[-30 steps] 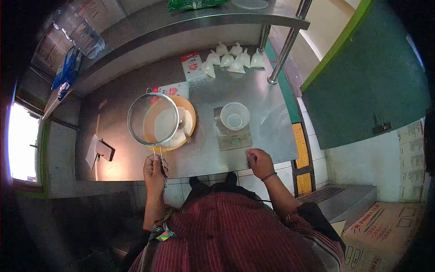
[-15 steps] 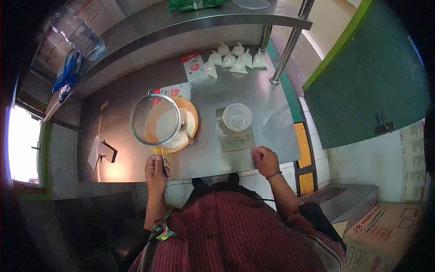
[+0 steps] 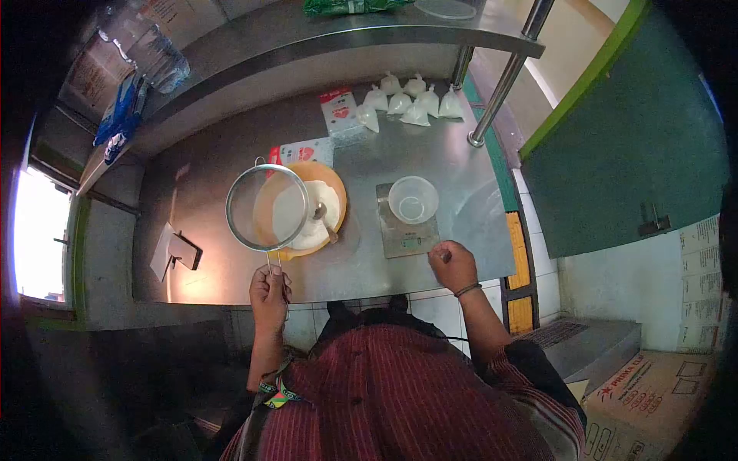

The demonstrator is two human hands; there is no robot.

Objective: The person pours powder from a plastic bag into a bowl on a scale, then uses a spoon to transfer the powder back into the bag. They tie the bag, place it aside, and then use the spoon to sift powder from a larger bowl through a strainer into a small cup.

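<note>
My left hand is wrapped round the handle of a round wire-mesh sieve. The sieve overlaps the left side of an orange bowl. White powder lies in that bowl, with a metal spoon resting in it. A clear plastic tub stands on a flat kitchen scale with a small display. Closed, with fingers curled, my right hand is at the scale's near right corner; what its fingers hold, if anything, is hidden.
Several knotted bags of white powder stand at the back of the steel table. Red-and-white packets lie beside them. A phone-like device on a stand is at the left. Above runs a steel shelf; a post rises at the right.
The view has shifted slightly, so the table things appear a little further right. My right hand has come closer to the scale's corner. My left hand still holds the sieve over the bowl.
</note>
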